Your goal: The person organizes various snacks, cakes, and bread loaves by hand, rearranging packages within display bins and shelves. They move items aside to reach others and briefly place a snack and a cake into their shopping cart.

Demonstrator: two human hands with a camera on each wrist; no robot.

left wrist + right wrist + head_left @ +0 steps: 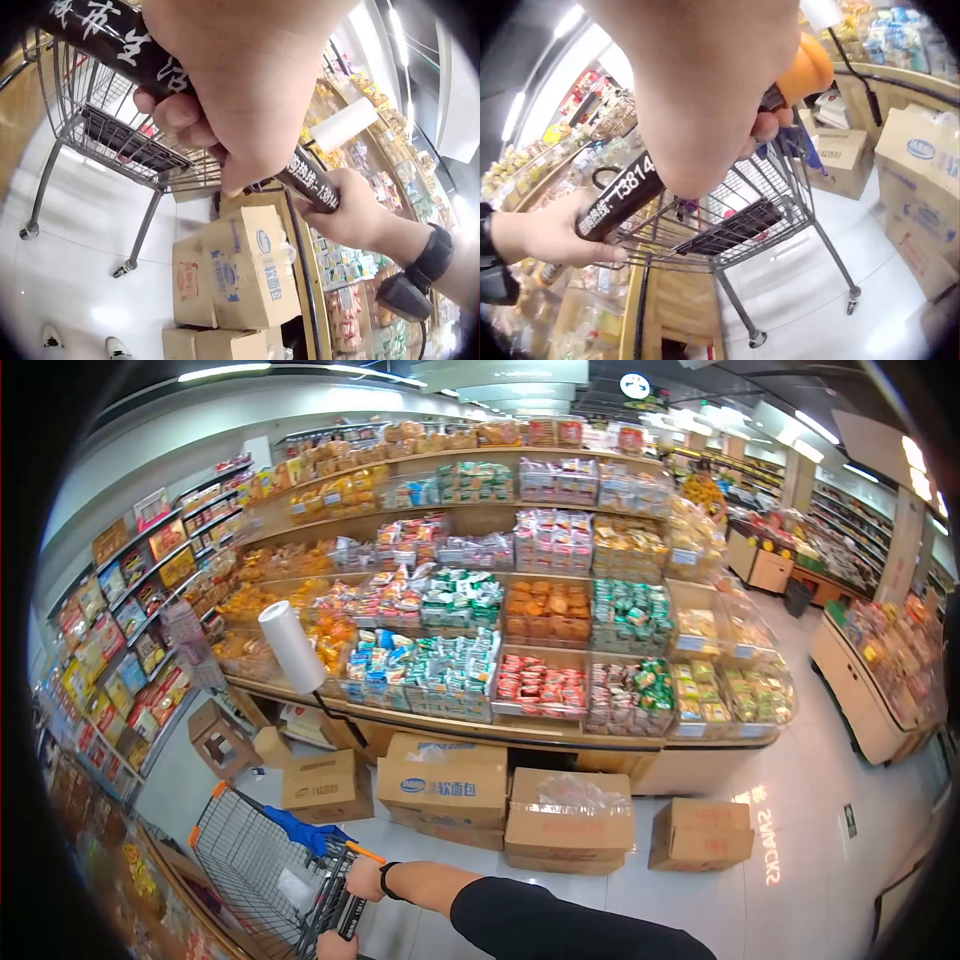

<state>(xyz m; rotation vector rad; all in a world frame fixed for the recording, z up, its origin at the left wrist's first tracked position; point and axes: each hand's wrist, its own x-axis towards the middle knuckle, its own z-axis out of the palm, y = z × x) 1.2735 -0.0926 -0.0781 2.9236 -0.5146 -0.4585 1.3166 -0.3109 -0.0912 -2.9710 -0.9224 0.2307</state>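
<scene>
A metal shopping cart (250, 860) stands at the lower left of the head view. Its black handle (619, 199) carries white printed lettering and an orange end cap (810, 69). My left hand (337, 946) grips this handle, fingers curled under it in the left wrist view. Farther along the bar, my right hand (366, 879) grips it near the orange end, a dark band on that wrist. A folded blue cloth-like item (300, 830) hangs over the cart's side close to the right hand. Inside the basket lies a whitish clear bag (297, 888).
Ahead rises a tiered display (560, 730) of packaged snacks, with a plastic bag roll (292, 647) on a stand. Cardboard boxes (440, 785) line its base on the floor. A brown stool (222, 738) stands left. Another snack bin (870, 690) is across the right aisle.
</scene>
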